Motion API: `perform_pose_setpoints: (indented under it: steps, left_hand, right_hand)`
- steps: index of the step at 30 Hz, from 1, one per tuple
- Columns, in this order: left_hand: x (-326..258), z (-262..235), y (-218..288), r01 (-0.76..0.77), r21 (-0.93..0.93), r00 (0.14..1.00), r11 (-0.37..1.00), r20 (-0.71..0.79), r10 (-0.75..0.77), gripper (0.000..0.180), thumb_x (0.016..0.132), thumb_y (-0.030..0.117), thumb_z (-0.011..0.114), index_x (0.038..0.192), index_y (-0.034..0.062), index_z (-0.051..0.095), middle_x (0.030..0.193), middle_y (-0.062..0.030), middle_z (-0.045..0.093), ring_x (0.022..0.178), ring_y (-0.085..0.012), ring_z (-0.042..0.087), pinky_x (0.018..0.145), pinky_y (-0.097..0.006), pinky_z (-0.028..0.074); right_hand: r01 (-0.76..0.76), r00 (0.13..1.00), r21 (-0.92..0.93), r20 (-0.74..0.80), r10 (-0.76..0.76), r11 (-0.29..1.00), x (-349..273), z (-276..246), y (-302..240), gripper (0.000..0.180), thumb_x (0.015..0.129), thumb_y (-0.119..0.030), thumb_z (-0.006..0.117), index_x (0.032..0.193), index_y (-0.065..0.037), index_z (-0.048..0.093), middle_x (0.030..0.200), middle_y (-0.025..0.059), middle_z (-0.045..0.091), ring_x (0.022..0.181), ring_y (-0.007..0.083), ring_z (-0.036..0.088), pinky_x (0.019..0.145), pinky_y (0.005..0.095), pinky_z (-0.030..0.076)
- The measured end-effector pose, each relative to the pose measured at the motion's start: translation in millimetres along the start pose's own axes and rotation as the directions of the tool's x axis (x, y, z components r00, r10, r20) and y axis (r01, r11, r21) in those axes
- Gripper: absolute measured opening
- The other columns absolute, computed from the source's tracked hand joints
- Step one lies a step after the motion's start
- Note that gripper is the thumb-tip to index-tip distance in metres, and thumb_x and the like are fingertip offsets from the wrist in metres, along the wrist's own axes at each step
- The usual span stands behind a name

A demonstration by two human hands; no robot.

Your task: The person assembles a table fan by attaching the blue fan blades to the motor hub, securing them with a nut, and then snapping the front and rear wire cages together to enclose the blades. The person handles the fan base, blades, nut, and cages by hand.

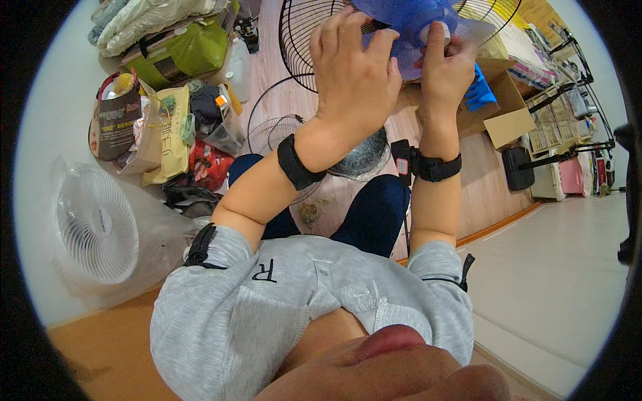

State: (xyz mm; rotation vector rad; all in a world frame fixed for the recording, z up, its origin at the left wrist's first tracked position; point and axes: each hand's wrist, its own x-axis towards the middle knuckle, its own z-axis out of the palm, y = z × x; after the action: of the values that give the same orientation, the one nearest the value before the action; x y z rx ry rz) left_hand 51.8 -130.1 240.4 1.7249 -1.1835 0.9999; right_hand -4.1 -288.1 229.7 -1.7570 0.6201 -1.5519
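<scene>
A translucent blue fan blade point(401, 20) sits against a black wire fan guard point(301, 40) at the top of the view. My left hand point(351, 73) grips the blade from the left, fingers curled over its edge. My right hand point(445, 63) pinches the white round cap point(438, 32) at the blade's hub with thumb and fingers. Both wrists carry black bands. My knees in dark blue trousers show below the hands.
A second black wire guard point(271, 134) lies on the wooden floor by my knees. A white fan in clear plastic point(97, 224) stands at left. Bags and clutter point(167, 120) fill the upper left. An open cardboard box point(498, 107) and wire racks point(568, 113) stand at right.
</scene>
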Motion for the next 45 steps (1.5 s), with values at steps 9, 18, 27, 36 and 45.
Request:
perform_pose_setpoints:
  steps: [9,18,27,36,45]
  left_hand:
    - [27,31,-18,0.046,-0.198,0.985,0.979,0.174,-0.011,0.010,0.095,0.014,0.064,0.104,0.0115,0.067,0.085,-0.0140,0.072,0.079,-0.0394,0.068,0.073,-0.049,0.053]
    - [27,42,-21,0.061,-0.353,0.996,0.934,0.077,-0.035,0.007,0.097,0.010,0.064,0.104,0.0106,0.067,0.086,-0.0138,0.072,0.072,-0.0370,0.071,0.062,-0.044,0.055]
    - [32,33,-19,0.175,-0.429,0.975,0.886,0.204,-0.093,0.020,0.099,0.002,0.055,0.117,0.0057,0.063,0.094,-0.0226,0.070,0.083,-0.0417,0.070,0.069,-0.046,0.054]
    - [45,20,-25,0.067,-0.336,0.985,0.939,0.171,-0.010,0.008,0.099,0.009,0.058,0.104,0.0098,0.063,0.081,-0.0190,0.067,0.074,-0.0445,0.064,0.065,-0.053,0.048]
    - [18,-22,-23,0.064,-0.272,0.968,0.960,0.250,0.006,0.018,0.097,0.011,0.062,0.112,0.0126,0.071,0.083,-0.0139,0.069,0.076,-0.0369,0.065,0.065,-0.047,0.046]
  right_hand:
    - [0.172,0.979,-0.134,-0.084,-0.184,0.976,-2,5,0,0.050,0.093,-0.046,0.074,0.101,0.000,0.056,0.079,0.0199,0.066,0.072,0.0363,0.068,0.069,0.0439,0.053]
    - [0.305,0.948,-0.084,-0.065,-0.311,0.949,2,8,3,0.038,0.095,-0.038,0.073,0.101,-0.004,0.058,0.081,0.0179,0.067,0.072,0.0374,0.068,0.068,0.0438,0.052]
    - [0.386,0.921,-0.113,-0.011,-0.389,0.916,5,4,10,0.038,0.095,-0.036,0.075,0.103,-0.003,0.059,0.085,0.0177,0.066,0.076,0.0365,0.068,0.070,0.0417,0.053]
    - [0.275,0.961,-0.110,0.049,-0.271,0.955,0,-13,18,0.040,0.096,-0.033,0.073,0.113,0.000,0.059,0.095,0.0196,0.066,0.088,0.0358,0.068,0.079,0.0433,0.053]
    - [-0.094,0.985,-0.004,-0.148,0.092,0.996,41,-53,107,0.045,0.101,-0.014,0.059,0.140,0.005,0.044,0.135,0.0165,0.052,0.118,0.0275,0.055,0.099,0.0407,0.045]
